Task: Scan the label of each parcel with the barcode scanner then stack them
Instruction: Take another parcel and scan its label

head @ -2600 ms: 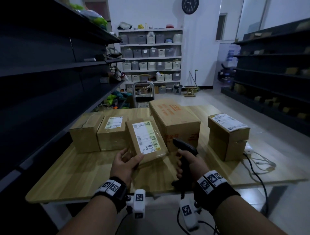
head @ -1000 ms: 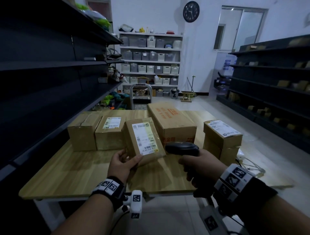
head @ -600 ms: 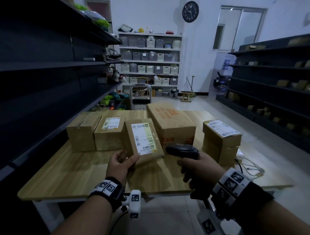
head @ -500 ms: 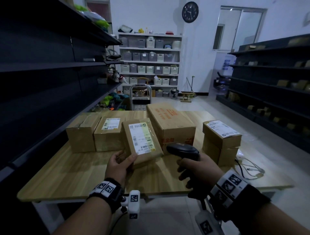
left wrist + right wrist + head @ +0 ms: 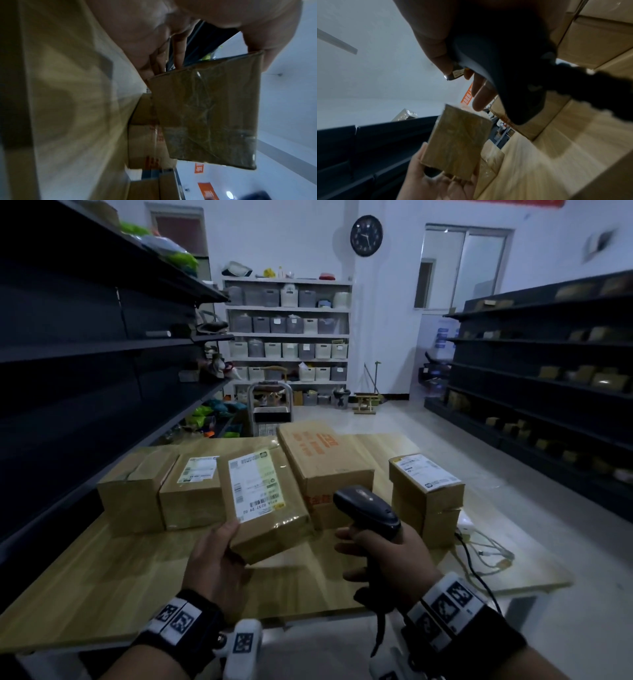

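left hand (image 5: 219, 563) grasping small parcel (image 5: 265, 505), now raised clear of desk (image 5: 102, 587), label up. right hand (image 5: 383, 559) grasping barcode scanner (image 5: 366, 506), drawn nearer label; scan looks imminent.

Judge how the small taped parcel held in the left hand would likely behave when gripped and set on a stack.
The parcel probably stays stiff: its cardboard edges look square under the left hand. It seems light, since one hand holds it tilted by its end. The glossy tape wrap, seen in the left wrist view, may make it somewhat slippery.
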